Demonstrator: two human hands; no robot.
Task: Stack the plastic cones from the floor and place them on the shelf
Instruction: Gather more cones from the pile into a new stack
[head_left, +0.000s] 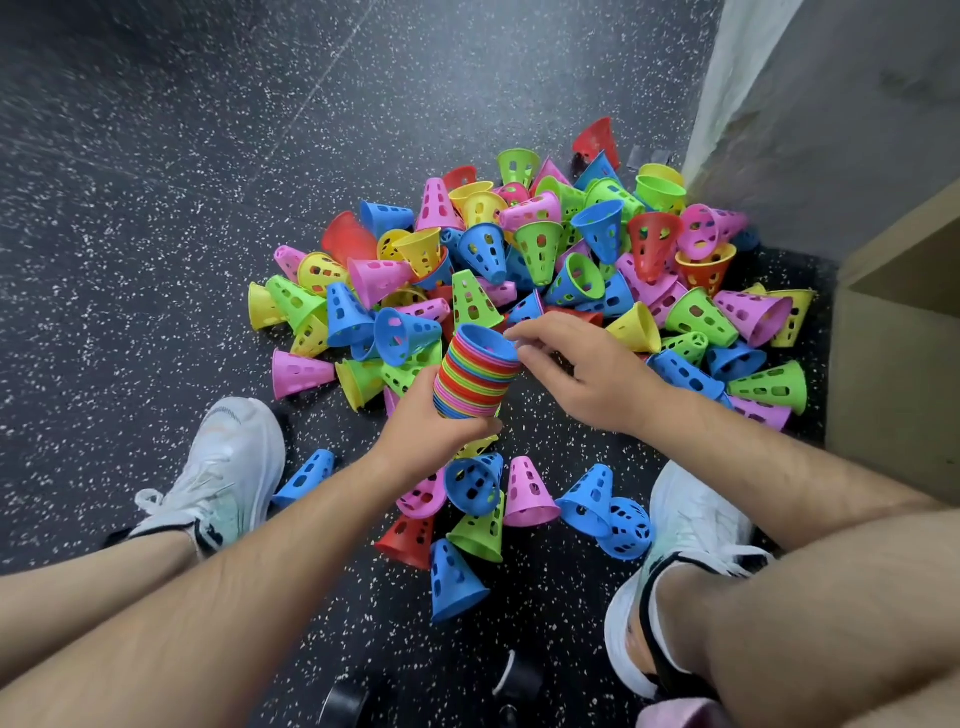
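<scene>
Left hand (441, 428) grips cone stack (475, 374) base; right hand (587, 376) at 3 o'clock, fingertips by rim, grip unclear. Risk: tilted stack slips, spilling.

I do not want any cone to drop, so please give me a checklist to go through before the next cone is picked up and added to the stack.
1. Left hand grips the stack of cones near its lower end: ok.
2. Top blue cone sits nested in the stack: ok.
3. Right hand free for a new cone: cannot tell; its fingertips are at the top rim.
4. Loose cones within reach: ok; the pile of loose cones lies just beyond the stack.
5. Room on the wooden shelf: cannot tell; only a corner shows.
</scene>
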